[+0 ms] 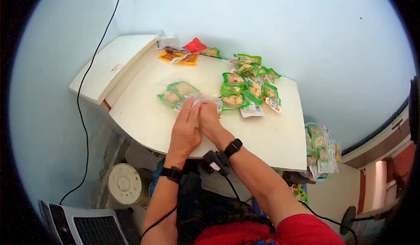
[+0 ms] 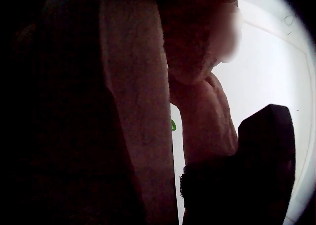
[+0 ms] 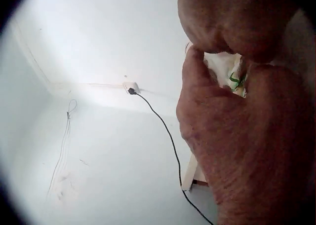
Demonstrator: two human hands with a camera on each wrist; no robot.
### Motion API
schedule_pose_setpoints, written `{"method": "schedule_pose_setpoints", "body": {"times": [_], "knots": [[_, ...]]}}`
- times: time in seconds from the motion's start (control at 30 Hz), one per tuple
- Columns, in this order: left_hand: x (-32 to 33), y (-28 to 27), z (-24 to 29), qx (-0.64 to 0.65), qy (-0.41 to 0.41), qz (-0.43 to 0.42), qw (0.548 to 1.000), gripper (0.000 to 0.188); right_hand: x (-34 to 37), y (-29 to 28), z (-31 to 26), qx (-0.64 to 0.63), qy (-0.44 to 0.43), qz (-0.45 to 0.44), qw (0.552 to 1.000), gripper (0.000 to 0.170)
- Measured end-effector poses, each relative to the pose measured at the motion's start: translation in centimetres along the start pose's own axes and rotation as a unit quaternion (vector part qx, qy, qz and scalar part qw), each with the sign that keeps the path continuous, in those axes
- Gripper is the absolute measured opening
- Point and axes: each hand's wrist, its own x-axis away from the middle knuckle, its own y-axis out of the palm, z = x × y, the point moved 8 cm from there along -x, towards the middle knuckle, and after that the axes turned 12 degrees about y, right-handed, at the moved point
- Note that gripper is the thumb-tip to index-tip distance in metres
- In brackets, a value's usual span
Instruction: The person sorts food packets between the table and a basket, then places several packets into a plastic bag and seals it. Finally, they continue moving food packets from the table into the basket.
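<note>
A clear plastic bag [image 1: 205, 98] with a reddish strip along its edge is between my two hands over the table. Two green-edged packets [image 1: 183, 88] of pale, lumpy food show at its far end, slightly blurred. My left hand [image 1: 184, 131] pinches the bag's near edge, fingers pointing away from me. Close against it, my right hand [image 1: 209, 119] grips the same edge with bent fingers. In the right wrist view, a bit of pale film and green shows between the hands, and the fingertips are mostly hidden. The left wrist view is mostly dark.
Several green-edged packets [image 1: 255, 88] lie in a pile on the white table [image 1: 148, 109], right of the bag. Orange packets [image 1: 179, 57] and a red packet [image 1: 195, 45] sit along the back. A full basket [image 1: 321, 151] stands at the table's right, a round stool [image 1: 125, 183] below left.
</note>
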Motion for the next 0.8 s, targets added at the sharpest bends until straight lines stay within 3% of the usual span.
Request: {"method": "schedule_pose_setpoints", "body": {"times": [0.13,0.23,0.27,0.37,0.4,0.5,0.6,0.7,0.8], "knots": [[0.0,-0.1,0.3,-0.003,0.001,0.005,1.0,0.071,0.3,-1.0,-1.0,0.187,-0.024,0.023,0.982,0.019],[0.1,0.1,0.3,-0.01,-0.001,-0.007,1.0,0.071,4.2,-1.5,-3.7,0.195,0.002,-0.015,0.981,0.023],[0.0,0.1,0.3,-0.01,-0.002,-0.008,1.0,0.071,5.6,-2.0,-5.6,0.287,-0.033,0.01,0.957,0.024],[0.3,0.2,0.1,-0.021,0.006,-0.003,1.0,0.069,9.2,-4.2,-10.3,0.535,-0.167,0.088,0.823,0.026],[0.3,0.2,0.1,-0.027,0.012,0.0,1.0,0.068,10.3,-4.9,-11.5,0.6,-0.235,0.114,0.757,0.025],[0.2,0.0,0.4,-0.033,0.022,0.008,0.999,0.07,12.0,-7.2,-12.8,0.758,-0.277,0.181,0.562,0.014],[0.2,-0.1,0.5,-0.03,0.011,0.005,0.999,0.069,11.8,-9.0,-12.3,0.816,-0.255,0.202,0.478,0.013],[0.2,0.0,0.5,-0.036,0.017,0.001,0.999,0.066,10.8,-9.5,-12.2,0.813,-0.315,0.197,0.449,0.009],[0.2,-0.2,0.5,-0.02,0.007,0.004,1.0,0.065,9.8,-9.8,-12.2,0.829,-0.306,0.193,0.426,0.006]]}}
